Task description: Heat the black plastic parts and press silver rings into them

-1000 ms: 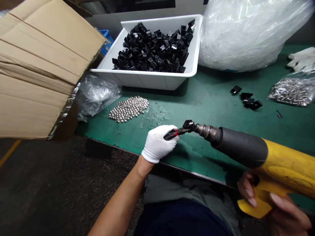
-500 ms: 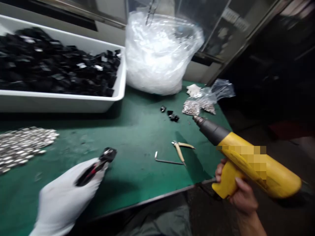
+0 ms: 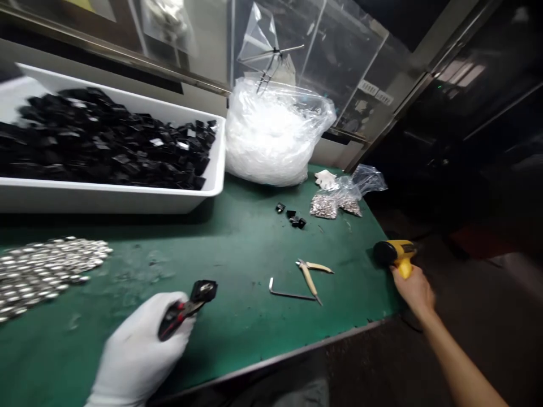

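Note:
My left hand (image 3: 142,345), in a white glove, is closed around pliers (image 3: 176,317) with red and black handles. Their jaws grip a small black plastic piece (image 3: 204,290) with a shiny round metal disc on it, held above the green table. At the table's right edge, my bare right hand (image 3: 413,290) is wrapped round the grip of a yellow and black heat gun (image 3: 401,249). The gun's round black end faces the table; its nozzle is not visible from here. Between the hands lie yellow-handled nippers (image 3: 309,277) and a hex key (image 3: 291,294).
A white bin (image 3: 186,203) heaped with black pieces stands at the back left. In front of it lies a pile of metal discs (image 3: 51,271). Further right are a large clear plastic bag (image 3: 271,135), a few loose black pieces (image 3: 293,219) and small bags of metal parts (image 3: 324,204).
The heat gun has swung away from the table's middle to the right edge, turned so its black end faces left. My left hand still holds the pliers and black piece. The view has shifted.

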Motion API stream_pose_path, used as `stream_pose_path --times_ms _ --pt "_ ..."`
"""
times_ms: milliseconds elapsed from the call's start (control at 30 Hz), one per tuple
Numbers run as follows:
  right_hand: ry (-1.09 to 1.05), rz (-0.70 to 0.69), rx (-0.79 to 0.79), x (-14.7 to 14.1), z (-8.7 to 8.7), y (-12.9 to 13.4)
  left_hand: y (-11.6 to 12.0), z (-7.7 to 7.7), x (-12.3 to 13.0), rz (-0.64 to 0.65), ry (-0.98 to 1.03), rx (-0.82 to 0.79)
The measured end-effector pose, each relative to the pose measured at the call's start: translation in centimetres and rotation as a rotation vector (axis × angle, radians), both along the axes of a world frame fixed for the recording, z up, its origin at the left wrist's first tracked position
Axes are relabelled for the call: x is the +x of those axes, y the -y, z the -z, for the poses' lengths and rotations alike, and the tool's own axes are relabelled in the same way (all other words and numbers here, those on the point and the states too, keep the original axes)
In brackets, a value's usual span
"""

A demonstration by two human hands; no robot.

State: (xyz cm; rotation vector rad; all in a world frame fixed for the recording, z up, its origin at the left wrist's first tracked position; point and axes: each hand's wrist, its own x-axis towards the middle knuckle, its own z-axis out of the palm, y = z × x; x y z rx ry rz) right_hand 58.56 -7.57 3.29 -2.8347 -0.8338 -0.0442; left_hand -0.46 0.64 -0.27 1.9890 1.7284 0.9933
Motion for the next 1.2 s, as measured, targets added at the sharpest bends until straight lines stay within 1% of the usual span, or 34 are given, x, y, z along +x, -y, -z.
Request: stream_pose_path --times_ms 67,133,200,267,300,367,400,433,500,533,567,600,667,700,767,867,967,1067,1200 --pt "-0.006 0.000 -0.035 0.3 0.9 0.1 0.3 -0.9 0.1 0.050 -0.066 0.004" --pt "-0.013 -0.020 -0.057 0.7 1.6 0.4 0.4 -1.0 0.0 0.072 -0.106 0.014" --pt "0.007 -0.048 -0.065 1.0 1.8 0.8 0.4 -0.8 -0.1 0.080 -0.130 0.022" --pt "0.095 -0.075 -0.040 0.4 1.4 1.2 0.5 -0.7 -0.1 0.083 -0.140 0.028" --pt "0.162 -0.086 -0.014 -0.4 1.0 1.3 0.5 -0.7 -0.1 0.079 -0.141 0.030" --pt "0.288 -0.168 0.082 -3.2 0.1 1.5 0.5 -0.8 -0.1 0.071 -0.144 0.024" --pt "0.314 -0.237 0.125 -5.3 -0.5 1.4 0.5 -0.9 0.0 0.067 -0.146 0.017" --pt "0.289 -0.420 0.214 -7.7 -0.9 1.2 0.5 -1.0 0.1 0.061 -0.151 0.010" --pt "0.092 -0.822 0.309 -13.1 -1.7 0.5 0.5 -1.4 0.3 0.043 -0.163 -0.006" --pt "-0.033 -1.000 0.300 -15.8 -1.9 0.0 0.5 -1.7 0.4 0.032 -0.168 -0.017" --pt "-0.132 -1.153 0.242 -18.4 -2.0 -0.5 0.6 -2.0 0.5 0.021 -0.165 -0.031" --pt "-0.177 -1.248 0.184 -20.6 -1.9 -1.1 0.8 -2.4 0.6 0.015 -0.155 -0.051" --pt "-0.190 -1.335 0.098 -24.0 -1.3 -2.1 1.4 -3.3 0.8 0.018 -0.105 -0.106" --pt "-0.178 -1.346 0.072 -25.0 -0.8 -2.5 1.9 -3.7 0.9 0.027 -0.071 -0.141" --pt "-0.153 -1.332 0.045 -26.2 0.4 -3.1 2.9 -4.5 1.0 0.047 -0.004 -0.211" --pt "-0.146 -1.303 0.019 -26.7 2.4 -3.5 4.3 -5.2 1.4 0.065 0.060 -0.298" --pt "-0.130 -1.321 -0.001 -26.9 3.6 -3.5 5.1 -5.3 1.7 0.077 0.065 -0.353" --pt "-0.100 -1.292 0.005 -27.3 3.8 -3.2 5.1 -5.4 1.9 0.093 0.006 -0.350" --pt "-0.198 -1.133 0.029 -27.7 3.1 -2.8 4.9 -5.7 1.7 0.119 -0.101 -0.345"
